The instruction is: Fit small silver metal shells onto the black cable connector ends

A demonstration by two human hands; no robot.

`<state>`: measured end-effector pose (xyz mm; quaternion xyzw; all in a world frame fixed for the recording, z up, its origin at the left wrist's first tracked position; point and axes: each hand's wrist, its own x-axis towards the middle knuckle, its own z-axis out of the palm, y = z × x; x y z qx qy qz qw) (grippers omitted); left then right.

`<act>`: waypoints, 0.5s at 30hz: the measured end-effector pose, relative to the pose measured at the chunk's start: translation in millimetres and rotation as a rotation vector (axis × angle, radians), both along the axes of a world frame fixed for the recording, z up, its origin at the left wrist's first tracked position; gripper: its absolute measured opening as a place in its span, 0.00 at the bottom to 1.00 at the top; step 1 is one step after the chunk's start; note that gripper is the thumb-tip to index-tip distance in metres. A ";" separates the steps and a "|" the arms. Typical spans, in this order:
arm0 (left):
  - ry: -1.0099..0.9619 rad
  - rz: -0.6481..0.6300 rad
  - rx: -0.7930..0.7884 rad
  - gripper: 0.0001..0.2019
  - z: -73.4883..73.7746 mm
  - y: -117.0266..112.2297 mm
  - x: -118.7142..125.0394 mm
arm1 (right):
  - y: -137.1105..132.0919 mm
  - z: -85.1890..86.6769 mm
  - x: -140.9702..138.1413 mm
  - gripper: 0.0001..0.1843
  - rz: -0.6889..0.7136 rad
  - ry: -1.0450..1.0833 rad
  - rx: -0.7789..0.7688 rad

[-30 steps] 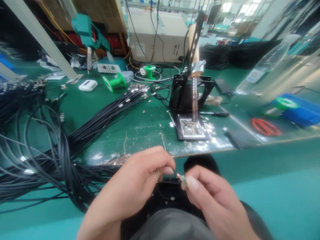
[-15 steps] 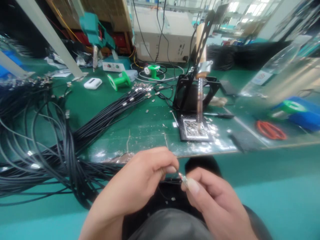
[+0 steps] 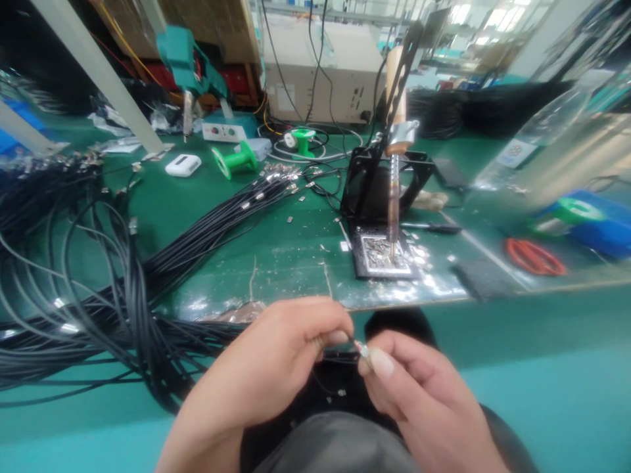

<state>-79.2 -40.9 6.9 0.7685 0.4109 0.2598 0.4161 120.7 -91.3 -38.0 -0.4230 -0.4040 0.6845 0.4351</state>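
Observation:
Over my lap, just off the bench's front edge, my left hand point(image 3: 296, 355) pinches a thin black cable close to its end. Reddish wire shows past those fingertips. Facing it, my right hand point(image 3: 419, 387) grips a small metal connector point(image 3: 363, 351) between thumb and forefinger. The wire end meets the connector; whether it sits inside or only touches, I cannot tell. Above my hands, a soldering iron point(image 3: 393, 197) hangs tip-down in a stand, over a small tray point(image 3: 387, 270) of metal bits. A thick bundle of black cables point(image 3: 197, 240) lies to the left.
Green solder spools point(image 3: 235, 159) and a white plastic piece point(image 3: 183, 165) stand further back. A second iron in a teal holder point(image 3: 180, 62) is behind them. To the right are red-handled pliers point(image 3: 535, 256), a blue box point(image 3: 606, 226) and a clear bottle point(image 3: 537, 141).
Both hands stay nearly in place. My left hand has shifted slightly down and right, and the wire end and connector have come closer together.

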 end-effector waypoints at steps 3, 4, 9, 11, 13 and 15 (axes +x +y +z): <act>0.000 0.001 -0.001 0.16 -0.1 -0.2 0.0 | 0.9 1.0 0.4 0.23 -0.004 -0.057 0.018; -0.001 0.005 -0.001 0.16 -0.5 0.0 -0.1 | 1.2 1.9 1.2 0.23 -0.003 -0.099 0.035; -0.004 0.042 0.010 0.15 -3.3 1.1 0.1 | 1.1 5.4 5.7 0.20 -0.076 -0.456 0.243; 0.004 0.047 0.013 0.13 -4.1 1.4 0.6 | -0.1 5.7 6.0 0.19 -0.162 -0.614 0.314; 0.015 0.046 0.014 0.11 -4.4 1.5 1.0 | -1.4 5.7 5.4 0.18 -0.224 -0.704 0.333; 0.023 0.046 0.013 0.10 -4.6 1.2 1.1 | -2.3 5.8 4.6 0.18 -0.238 -0.731 0.340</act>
